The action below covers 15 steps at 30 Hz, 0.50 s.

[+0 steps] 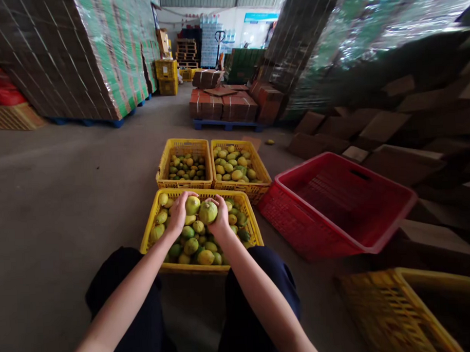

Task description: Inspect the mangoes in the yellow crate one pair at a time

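Note:
My left hand (178, 215) is closed around a yellow-green lemon (192, 205). Beside it, my right hand (220, 217) grips a larger, greener lemon (208, 212) with its stem end turned up. The two fruits are close together above a yellow crate (149, 228) between my knees. Many green and yellow lemons (205, 257) fill that crate below my hands. Parts of my fingers are hidden behind the fruit.
Behind stand two more yellow crates, the left one (162, 160) with smaller fruit, the right one (262, 167) with yellower lemons. A red crate (298, 220) is at the right, near cardboard boxes (387, 124). A yellow crate (374, 304) lies lower right. Wrapped pallet stacks (115, 57) flank the floor.

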Available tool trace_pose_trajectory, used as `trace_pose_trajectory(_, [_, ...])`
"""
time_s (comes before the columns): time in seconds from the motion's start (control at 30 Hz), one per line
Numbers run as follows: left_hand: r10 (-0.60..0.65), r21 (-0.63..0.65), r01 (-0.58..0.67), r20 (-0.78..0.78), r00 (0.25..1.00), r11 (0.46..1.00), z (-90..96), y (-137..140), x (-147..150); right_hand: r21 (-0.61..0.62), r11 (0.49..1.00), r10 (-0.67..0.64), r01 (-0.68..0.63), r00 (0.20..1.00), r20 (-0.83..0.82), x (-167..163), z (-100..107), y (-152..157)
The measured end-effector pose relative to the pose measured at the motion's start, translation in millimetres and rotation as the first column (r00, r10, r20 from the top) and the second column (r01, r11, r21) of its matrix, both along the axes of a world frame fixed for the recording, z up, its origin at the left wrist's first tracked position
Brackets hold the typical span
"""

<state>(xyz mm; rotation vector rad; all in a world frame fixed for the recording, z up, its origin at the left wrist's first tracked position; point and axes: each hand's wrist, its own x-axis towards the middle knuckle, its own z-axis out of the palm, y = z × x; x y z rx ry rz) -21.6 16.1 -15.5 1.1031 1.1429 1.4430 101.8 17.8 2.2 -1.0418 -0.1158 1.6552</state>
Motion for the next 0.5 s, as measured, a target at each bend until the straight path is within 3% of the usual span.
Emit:
trace_pose_trajectory(0.1, [-0.098,-0.156,0.120,0.142,0.985,0.981,-2.6,1.9,-3.5,-0.044,0.992,0.114,-0.115,0.993,-0.033,4.3,1.6,0.8])
trace_pose_trajectory(0.27, [-0.141,-0.440,0.313,0.381,0.914,0.841,-2.2,8.3,-12.1,0.166,0.946,0.289,-0.277,0.956,-0.049,14.8,7.1,0.6])
trace_pose_trajectory(0.33, [-0.141,-0.466,0.349,0.424,0.895,0.813,-4.6,12.1,-16.3,0.174,0.934,0.322,-0.311,0.946,-0.042,16.3,6.8,1.1])
trace_pose_trajectory(0.5, [-0.196,-0.456,0.394,0.422,0.885,0.798,-14.0,16.7,-21.6,0.081,0.945,0.317,-0.317,0.948,0.009,9.9,-3.3,5.1])
